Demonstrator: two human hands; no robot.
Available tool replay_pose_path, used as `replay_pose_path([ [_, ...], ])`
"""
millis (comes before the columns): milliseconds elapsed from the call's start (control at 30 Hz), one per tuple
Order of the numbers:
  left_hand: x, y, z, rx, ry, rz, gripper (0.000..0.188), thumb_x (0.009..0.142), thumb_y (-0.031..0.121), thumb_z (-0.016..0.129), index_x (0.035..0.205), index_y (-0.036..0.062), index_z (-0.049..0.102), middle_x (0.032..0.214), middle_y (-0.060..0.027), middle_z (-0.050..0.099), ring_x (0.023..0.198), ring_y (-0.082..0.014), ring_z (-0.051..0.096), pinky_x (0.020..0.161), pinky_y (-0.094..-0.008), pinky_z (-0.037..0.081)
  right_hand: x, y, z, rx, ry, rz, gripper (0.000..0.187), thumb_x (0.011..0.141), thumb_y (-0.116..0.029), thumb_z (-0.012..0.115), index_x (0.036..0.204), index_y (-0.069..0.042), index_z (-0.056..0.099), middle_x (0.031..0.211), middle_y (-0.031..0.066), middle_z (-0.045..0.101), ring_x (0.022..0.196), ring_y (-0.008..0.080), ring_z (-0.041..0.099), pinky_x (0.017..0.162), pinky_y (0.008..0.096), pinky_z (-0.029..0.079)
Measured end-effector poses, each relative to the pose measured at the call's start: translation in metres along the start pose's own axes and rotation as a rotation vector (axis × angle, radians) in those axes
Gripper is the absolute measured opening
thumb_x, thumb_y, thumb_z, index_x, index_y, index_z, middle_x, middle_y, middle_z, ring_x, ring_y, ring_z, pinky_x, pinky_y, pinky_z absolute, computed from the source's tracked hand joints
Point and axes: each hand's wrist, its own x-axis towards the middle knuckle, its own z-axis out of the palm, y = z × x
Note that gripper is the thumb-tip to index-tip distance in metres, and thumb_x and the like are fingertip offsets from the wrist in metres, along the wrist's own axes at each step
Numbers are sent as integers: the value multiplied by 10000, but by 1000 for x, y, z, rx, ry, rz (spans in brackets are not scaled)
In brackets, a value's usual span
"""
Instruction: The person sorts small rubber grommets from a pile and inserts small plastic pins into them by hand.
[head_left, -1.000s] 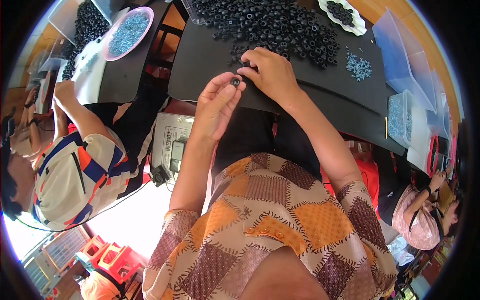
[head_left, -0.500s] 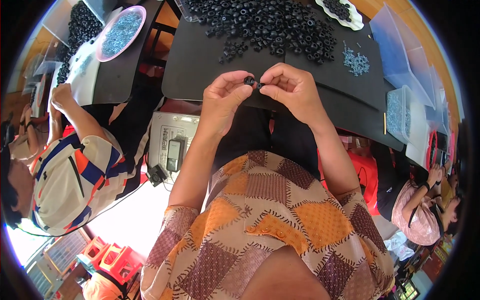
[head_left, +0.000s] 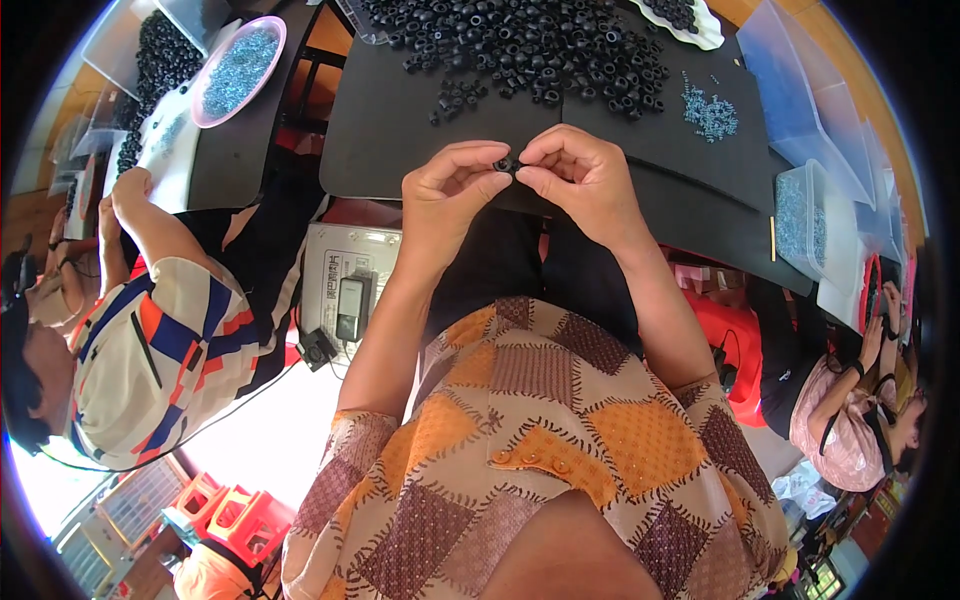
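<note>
Pinching a black bead (head_left: 503, 164) in the left hand (head_left: 445, 190); gripping a smaller dark part (head_left: 516, 168) in the right hand (head_left: 585, 185), just right of the bead, apparently touching. Holding both over the black table (head_left: 370, 135), between the hands, with no long axis showing clearly.

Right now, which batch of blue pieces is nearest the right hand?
The loose pile on the black surface, right of the right hand; those in the pink-rimmed plate and clear tub lie farther off.
</note>
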Motion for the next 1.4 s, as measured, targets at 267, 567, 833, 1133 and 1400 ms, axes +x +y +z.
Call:
replay_pose_path([
  [267, 0, -3, 0, -120, 46, -88, 295, 850, -120, 715, 1123, -11, 714, 1160, -89, 698, 980, -114, 646, 902, -250, 535, 2, -1, -1, -88, 32, -63, 113, 852, 25, 753, 947, 29, 692, 894, 29, 659, 790, 76, 655, 695, 223, 549],
  [567, 2, 2, 1, 84, 4, 2, 270, 854, -116, 712, 1106, -19, 718, 1188, -117, 680, 1052, -158, 664, 912, -269, 546, -1, 1, 2, -86, 33, -24, 106, 849, 34, 753, 930, 31, 684, 877, 30, 649, 805, 77, 657, 696, 229, 548],
  [833, 5, 5, 4, 131, -9, 34, 253, 848, -130, 707, 1070, -13, 735, 1173, -120, 677, 1056, -168, 665, 913, -277, 556, -4, 8, 3, 4, 61, -56, 82, 861, 82, 722, 914, 40, 677, 950, 28, 627, 844, 84, 659, 742, 218, 550],
  [1133, 4, 6, 6, 138, -11, 31, 243, 852, -122, 708, 1071, -21, 733, 1175, -121, 679, 1046, -171, 670, 901, -278, 568, -4, 15, 3, 50, 70, -35, 79, 865, 63, 730, 915, 33, 677, 925, 27, 641, 842, 84, 665, 740, 221, 550],
  [1400, 5, -1, 2, 60, 16, -16, 280, 864, -102, 716, 1132, -21, 711, 1126, -84, 711, 976, -130, 683, 876, -253, 558, -5, 17, 5, 113, 81, 59, 82, 884, 15, 745, 933, 14, 678, 883, 25, 704, 841, 85, 681, 755, 229, 561],
])
